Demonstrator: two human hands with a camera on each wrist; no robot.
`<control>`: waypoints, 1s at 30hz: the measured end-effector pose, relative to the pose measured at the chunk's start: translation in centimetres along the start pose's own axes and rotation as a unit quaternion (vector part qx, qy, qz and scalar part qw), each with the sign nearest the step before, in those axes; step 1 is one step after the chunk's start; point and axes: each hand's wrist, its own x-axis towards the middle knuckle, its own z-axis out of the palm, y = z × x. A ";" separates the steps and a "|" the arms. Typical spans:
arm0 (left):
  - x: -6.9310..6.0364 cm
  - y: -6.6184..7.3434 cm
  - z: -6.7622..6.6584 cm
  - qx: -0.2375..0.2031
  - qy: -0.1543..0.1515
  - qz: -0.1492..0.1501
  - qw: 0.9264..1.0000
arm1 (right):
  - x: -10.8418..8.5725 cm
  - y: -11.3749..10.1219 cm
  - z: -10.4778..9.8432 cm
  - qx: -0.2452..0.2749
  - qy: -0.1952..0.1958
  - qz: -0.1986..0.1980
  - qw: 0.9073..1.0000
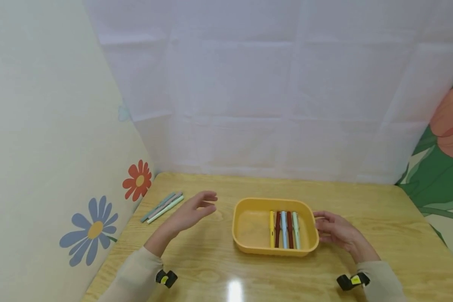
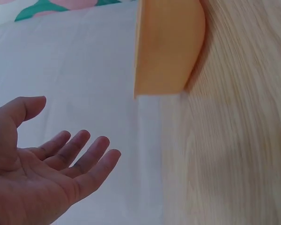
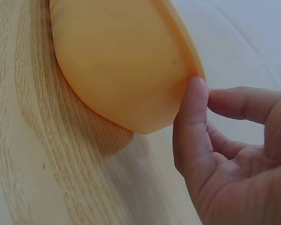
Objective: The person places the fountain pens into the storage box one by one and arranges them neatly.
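Note:
A yellow-orange tray [image 1: 249,251] sits on the table with several pens side by side in its right half: yellow [image 1: 272,230], dark red [image 1: 277,230], light blue [image 1: 285,230], another dark red and pale green. My left hand [image 1: 188,213] [image 2: 47,173] is held above the table, left of the tray, palm facing it, with spread fingers and nothing held. At the tray's right end, my right hand [image 1: 339,233] [image 3: 225,150] touches the outer wall just under the rim [image 3: 194,56] with its fingertips, the fingers lightly bent.
Left of my left hand, grey-green, greyish and pale green pens [image 1: 165,209] lie slanted on the wooden table [image 1: 211,272]. White cloth [image 1: 249,84] hangs behind the table. Flower-patterned sheets [image 1: 94,230] stand at the left and right.

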 end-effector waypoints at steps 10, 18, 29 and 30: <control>-1.2 -3.1 -1.2 0.138 0.035 0.025 0.989 | -0.1 0.0 0.0 -0.008 0.001 0.008 1.000; -1.6 -4.9 -2.4 0.193 0.086 0.020 0.977 | -0.1 0.0 0.0 -0.008 0.000 0.008 1.000; -1.7 -6.4 -3.4 0.324 0.121 -0.055 0.937 | 0.0 -0.1 0.0 -0.005 0.007 0.013 1.000; -1.7 -6.5 -3.4 0.330 0.122 -0.061 0.934 | 0.0 -0.1 0.0 -0.005 0.006 0.013 1.000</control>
